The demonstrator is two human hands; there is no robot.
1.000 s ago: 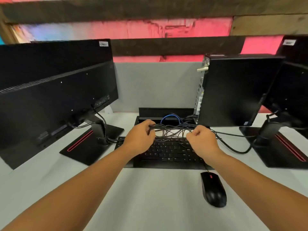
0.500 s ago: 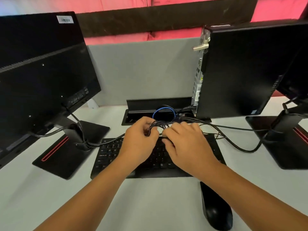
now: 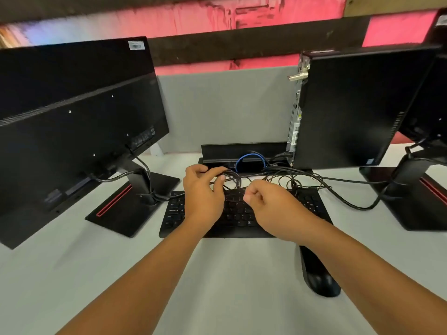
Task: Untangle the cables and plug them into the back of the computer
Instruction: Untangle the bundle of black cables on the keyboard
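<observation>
Left hand (image 3: 202,189) grips looped thin black cables (image 3: 278,176); right hand (image 3: 263,199) pinches one strand.

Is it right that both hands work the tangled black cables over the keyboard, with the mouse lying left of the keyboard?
Not quite. The head view shows the mouse lying right of the keyboard, not left. The left hand and right hand do work the tangled black cables over it.

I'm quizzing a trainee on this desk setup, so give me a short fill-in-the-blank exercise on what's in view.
1. The tangled black cables lie over the ____.
2. The looped cable in the desk's cable tray is ____.
3. The mouse lies beside the person's ____ forearm.

Missing words: keyboard; blue; right
</observation>
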